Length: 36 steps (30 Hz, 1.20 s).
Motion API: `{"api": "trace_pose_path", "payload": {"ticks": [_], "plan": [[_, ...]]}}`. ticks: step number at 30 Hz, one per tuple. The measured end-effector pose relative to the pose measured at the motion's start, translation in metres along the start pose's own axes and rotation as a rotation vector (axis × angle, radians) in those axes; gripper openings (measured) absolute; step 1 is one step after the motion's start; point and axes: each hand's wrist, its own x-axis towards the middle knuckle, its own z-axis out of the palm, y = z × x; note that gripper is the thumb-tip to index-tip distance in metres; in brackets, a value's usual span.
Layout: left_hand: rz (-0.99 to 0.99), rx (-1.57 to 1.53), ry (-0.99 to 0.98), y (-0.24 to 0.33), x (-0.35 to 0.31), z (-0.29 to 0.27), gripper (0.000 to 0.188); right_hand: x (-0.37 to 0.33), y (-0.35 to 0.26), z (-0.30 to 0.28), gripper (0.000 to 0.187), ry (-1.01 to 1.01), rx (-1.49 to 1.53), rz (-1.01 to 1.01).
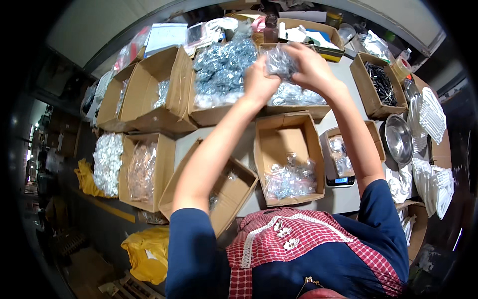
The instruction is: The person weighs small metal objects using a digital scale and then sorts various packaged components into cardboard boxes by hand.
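Both my arms reach to the back of the table, over a box of small clear plastic bags [298, 94]. A bunch of crinkled clear plastic bags [280, 62] is held up between my hands. My left hand [260, 82] grips it from the left, thumb toward the middle. On its other side my right hand [311, 67] has its fingers curled over the top. What the bags contain is too small to make out. Just left of my left hand, a carton is heaped with bluish plastic bags [224, 65].
Nearer me stand an open carton [289, 124] with some bags inside, a tilted carton [231, 199] under my left forearm, and a small box on a digital scale [340, 181]. At right are a metal bowl [398, 139] and a box of black parts [381, 84]. More cartons [154, 89] line the left.
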Motion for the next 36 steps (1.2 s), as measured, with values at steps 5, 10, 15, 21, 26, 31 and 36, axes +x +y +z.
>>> {"api": "trace_pose_path", "payload": {"ticks": [5,10,15,21,26,31,36], "plan": [[-0.313,0.231,-0.473,-0.072,-0.022,0.065,0.070,-0.064,0.108,0.100,0.086,-0.503,-0.227,0.284],[-0.147,0.198,-0.210,-0.091,-0.045,0.019,0.063,-0.088,0.133,0.136,0.091,-0.402,-0.106,0.326],[-0.391,-0.200,-0.056,-0.052,-0.098,-0.113,0.037,-0.095,0.131,0.122,0.080,-0.147,0.025,0.177],[-0.532,0.584,-0.240,-0.047,-0.282,-0.199,0.065,-0.101,0.107,0.111,0.062,0.097,-0.158,0.041],[-0.832,0.938,-0.587,-0.038,-0.355,-0.185,0.072,-0.098,0.112,0.120,0.058,0.006,-0.103,0.130],[-0.671,0.553,-0.646,-0.081,-0.345,-0.194,0.046,-0.097,0.111,0.120,0.055,0.021,-0.071,0.128],[-0.948,0.251,-0.514,-0.050,-0.248,-0.168,0.060,-0.099,0.110,0.117,0.053,0.050,-0.045,0.157]]}}
